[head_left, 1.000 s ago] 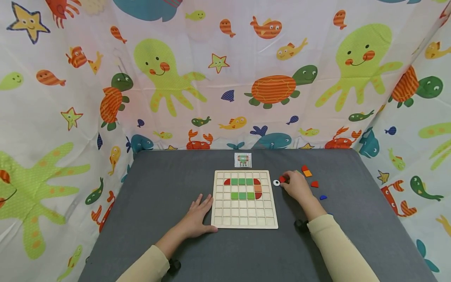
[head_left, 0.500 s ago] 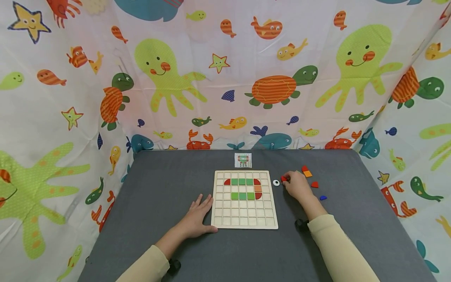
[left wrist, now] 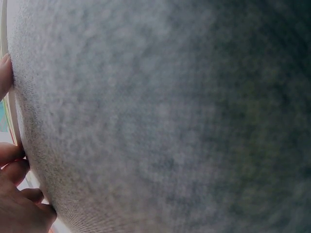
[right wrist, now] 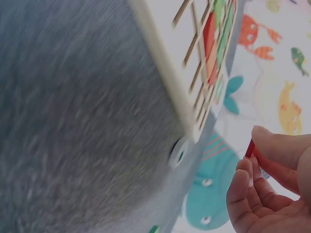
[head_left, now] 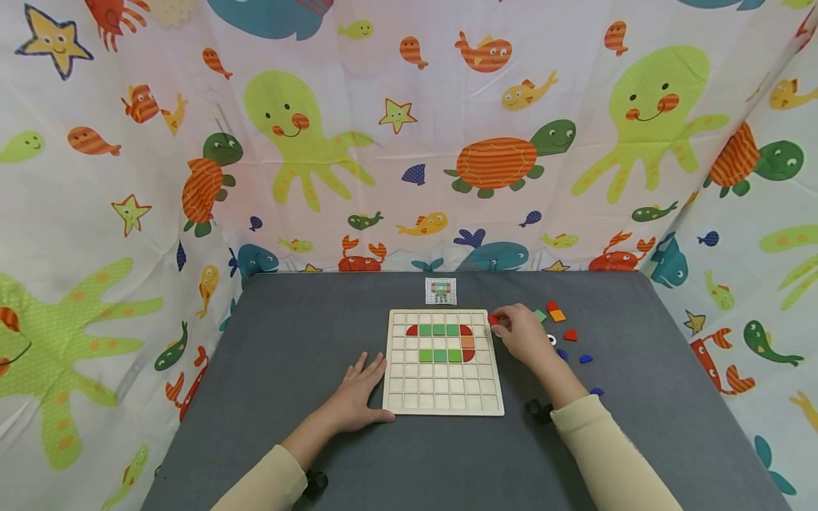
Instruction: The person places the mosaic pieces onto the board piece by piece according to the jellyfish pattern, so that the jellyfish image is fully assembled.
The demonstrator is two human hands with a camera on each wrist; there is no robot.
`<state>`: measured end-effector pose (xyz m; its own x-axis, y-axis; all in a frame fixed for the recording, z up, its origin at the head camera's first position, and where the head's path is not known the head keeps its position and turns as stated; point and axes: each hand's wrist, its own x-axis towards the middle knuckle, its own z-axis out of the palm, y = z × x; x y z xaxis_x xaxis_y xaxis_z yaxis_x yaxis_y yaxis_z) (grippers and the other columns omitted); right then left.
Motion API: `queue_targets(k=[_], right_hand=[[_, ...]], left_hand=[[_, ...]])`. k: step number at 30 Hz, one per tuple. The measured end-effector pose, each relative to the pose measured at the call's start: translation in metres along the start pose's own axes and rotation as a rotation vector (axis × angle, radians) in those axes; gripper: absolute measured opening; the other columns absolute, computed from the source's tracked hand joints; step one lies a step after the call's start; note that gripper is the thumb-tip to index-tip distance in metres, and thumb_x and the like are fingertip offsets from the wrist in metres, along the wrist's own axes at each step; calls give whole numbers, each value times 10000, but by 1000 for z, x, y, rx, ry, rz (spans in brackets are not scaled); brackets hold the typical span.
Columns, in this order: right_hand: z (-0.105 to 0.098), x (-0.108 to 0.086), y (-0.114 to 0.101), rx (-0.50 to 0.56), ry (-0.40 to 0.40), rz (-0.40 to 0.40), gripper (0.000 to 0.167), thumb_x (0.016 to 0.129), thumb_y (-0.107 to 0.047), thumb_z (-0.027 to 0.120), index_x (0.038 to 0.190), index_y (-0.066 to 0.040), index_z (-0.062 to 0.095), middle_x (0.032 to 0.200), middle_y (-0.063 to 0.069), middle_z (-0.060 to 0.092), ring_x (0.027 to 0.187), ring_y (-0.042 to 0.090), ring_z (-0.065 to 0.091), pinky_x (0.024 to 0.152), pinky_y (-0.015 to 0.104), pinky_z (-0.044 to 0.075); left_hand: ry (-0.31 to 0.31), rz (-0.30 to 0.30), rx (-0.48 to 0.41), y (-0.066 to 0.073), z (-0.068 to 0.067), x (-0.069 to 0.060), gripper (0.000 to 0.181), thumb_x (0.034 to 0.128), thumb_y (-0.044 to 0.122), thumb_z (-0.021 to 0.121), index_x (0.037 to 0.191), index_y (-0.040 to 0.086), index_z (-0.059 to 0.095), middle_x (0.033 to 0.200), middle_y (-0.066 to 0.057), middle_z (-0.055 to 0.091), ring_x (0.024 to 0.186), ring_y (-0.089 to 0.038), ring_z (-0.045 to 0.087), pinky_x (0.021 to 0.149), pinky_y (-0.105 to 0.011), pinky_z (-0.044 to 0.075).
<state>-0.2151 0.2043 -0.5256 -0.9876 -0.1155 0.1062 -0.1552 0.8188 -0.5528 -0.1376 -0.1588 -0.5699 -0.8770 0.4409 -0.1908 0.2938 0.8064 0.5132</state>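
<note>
A wooden grid board lies on the grey table, with green squares, an orange square and red rounded pieces in some cells. My left hand rests at the board's left edge, fingers spread, the thumb at the lower left corner. Pinched between thumb and fingertips of my right hand is a red piece, held at the board's upper right edge. In the right wrist view the same hand holds the red piece above the table, near a white ring.
Behind the board lies a small picture card. To the right are an orange piece, a red piece, a green piece, a white ring and blue pieces. A patterned cloth hangs behind the table.
My right hand has moved left to the board's edge with the red piece pinched in it, uncovering a green piece, a ring and blue pieces. My left hand has not moved.
</note>
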Motion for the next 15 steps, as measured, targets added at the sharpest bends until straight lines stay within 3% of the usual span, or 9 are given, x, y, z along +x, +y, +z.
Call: queue_targets(k=[15], right_hand=[[23,-10,-50,67,-42,-151,240,915,-106,749,1144,-37,728,1107,130,661,937,256,650,786,410,586]], left_hand=[[4,-11,-1,-3,2,2,1094,797,512,827,1617,102,231,1692,-67,178,1567,-386,21,1229,-623,120]])
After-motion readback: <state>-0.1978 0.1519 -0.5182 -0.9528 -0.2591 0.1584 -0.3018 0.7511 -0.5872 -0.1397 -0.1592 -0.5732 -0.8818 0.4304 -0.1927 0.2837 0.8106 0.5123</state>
